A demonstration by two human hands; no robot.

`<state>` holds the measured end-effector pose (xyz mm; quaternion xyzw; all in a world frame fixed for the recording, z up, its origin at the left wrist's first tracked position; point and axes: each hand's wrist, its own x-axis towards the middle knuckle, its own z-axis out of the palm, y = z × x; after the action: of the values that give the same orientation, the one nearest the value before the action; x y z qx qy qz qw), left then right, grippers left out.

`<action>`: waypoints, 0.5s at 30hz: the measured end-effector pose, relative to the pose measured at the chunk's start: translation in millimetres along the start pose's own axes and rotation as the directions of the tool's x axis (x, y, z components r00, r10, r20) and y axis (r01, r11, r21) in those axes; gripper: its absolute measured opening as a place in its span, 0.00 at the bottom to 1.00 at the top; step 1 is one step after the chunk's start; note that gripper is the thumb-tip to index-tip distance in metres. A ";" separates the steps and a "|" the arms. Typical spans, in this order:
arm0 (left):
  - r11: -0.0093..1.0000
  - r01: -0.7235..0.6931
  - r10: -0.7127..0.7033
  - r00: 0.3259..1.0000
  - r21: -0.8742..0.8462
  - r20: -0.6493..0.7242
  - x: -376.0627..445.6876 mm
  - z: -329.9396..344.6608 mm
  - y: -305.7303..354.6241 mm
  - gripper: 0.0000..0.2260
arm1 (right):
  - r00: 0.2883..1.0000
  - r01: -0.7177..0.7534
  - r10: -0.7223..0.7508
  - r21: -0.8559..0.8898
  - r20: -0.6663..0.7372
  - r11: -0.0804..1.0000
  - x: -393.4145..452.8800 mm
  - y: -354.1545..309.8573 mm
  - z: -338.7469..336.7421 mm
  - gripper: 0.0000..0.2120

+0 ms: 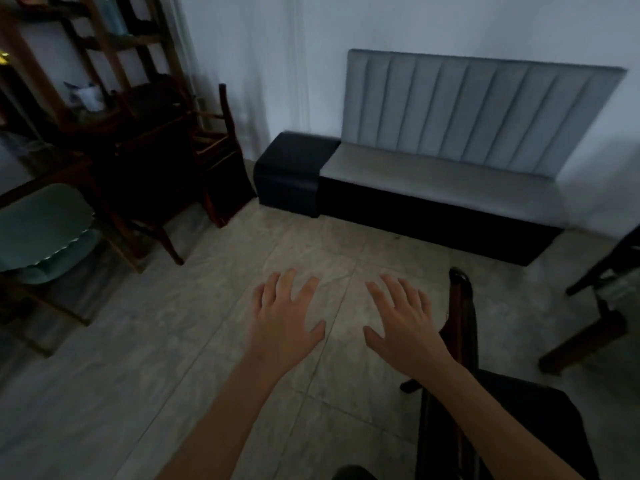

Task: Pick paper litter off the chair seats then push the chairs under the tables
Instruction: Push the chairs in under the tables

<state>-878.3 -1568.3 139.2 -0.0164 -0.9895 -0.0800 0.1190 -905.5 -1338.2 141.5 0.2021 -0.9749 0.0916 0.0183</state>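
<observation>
The nearest chair (485, 410) sits at the lower right of my view, a dark wooden frame with a black seat, its rounded back post rising just beside my right hand (405, 320). I can't tell whether that hand touches the post or only hovers next to it. I see no paper on the part of the seat that shows, though the dim light hides much of it. My right hand is spread flat, palm down, fingers wide and straight, holding nothing. My left hand (287, 317) mirrors it a little to the left, also flat with fingers splayed and empty, both hanging over the grey tiled floor (173, 358). Off to the left stands a green padded chair (45, 230) with a pale scalloped edge, drawn close to a dark table (41, 178). Behind it, darker wooden chairs (214, 150) are stacked or tipped against one another near a wooden shelf unit (86, 46). Against the far white wall runs a grey upholstered bench (450, 181) with a ribbed back panel, and a black cube stool (291, 171) touches its left end. At the right edge, dark table legs (595, 306) enter the frame.
</observation>
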 end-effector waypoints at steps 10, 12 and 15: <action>0.956 -0.285 0.287 0.958 -0.064 0.026 157.5 54.7 28.3 0.34 | 0.955 -0.284 0.284 0.008 -0.081 0.959 78.6 75.4 4.1 0.36; 0.938 -0.340 0.343 0.938 -0.071 0.037 189.7 64.6 41.9 0.34 | 0.930 -0.353 0.354 0.025 -0.095 0.935 95.5 96.4 4.4 0.37; 0.902 -0.422 0.427 0.903 -0.096 0.040 236.3 79.1 68.0 0.34 | 0.889 -0.442 0.444 0.048 -0.107 0.896 113.1 124.8 0.7 0.39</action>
<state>-1122.6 -1485.2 130.1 -0.2390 -0.9610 -0.0935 0.1028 -1058.9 -1270.1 127.8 -0.0308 -0.9915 0.1160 0.0511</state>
